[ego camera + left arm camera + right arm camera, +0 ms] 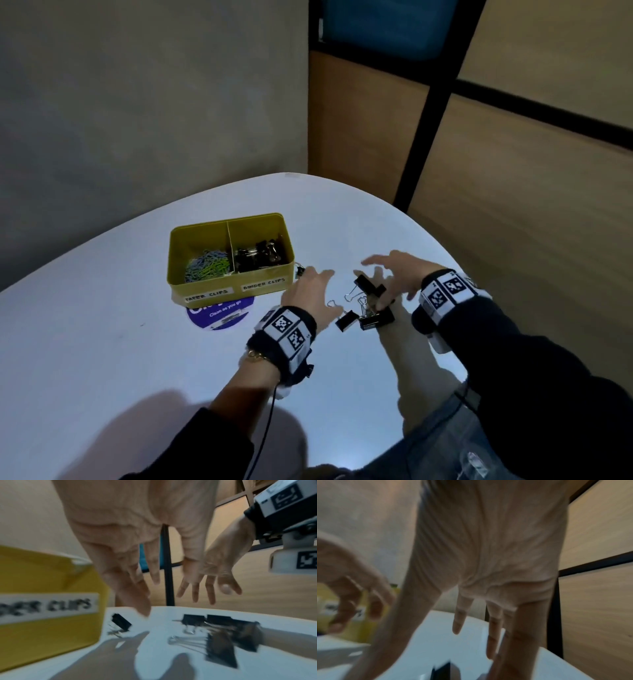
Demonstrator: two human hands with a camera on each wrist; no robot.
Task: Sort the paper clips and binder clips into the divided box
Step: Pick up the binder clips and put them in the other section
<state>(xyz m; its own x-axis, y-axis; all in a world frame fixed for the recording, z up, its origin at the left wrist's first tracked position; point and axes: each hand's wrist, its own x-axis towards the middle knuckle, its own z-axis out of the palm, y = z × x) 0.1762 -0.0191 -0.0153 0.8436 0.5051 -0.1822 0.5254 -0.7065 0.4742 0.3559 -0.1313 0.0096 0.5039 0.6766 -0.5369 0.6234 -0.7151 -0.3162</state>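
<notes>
A yellow divided box (260,286) (42,574) stands on the white table. Its left half holds coloured paper clips (206,269), its right half black binder clips (260,255). Several loose black binder clips (368,308) (221,632) lie between my hands, and a small one (300,271) (121,622) lies by the box's right corner. My left hand (313,284) (137,585) hovers beside that small clip with fingers extended, holding nothing. My right hand (387,270) (481,615) is spread above the loose clips, also holding nothing.
A purple round sticker (221,313) lies on the table (102,342) just in front of the box. The table's curved far edge meets a grey wall and wooden panels (513,171) with black frames at the right.
</notes>
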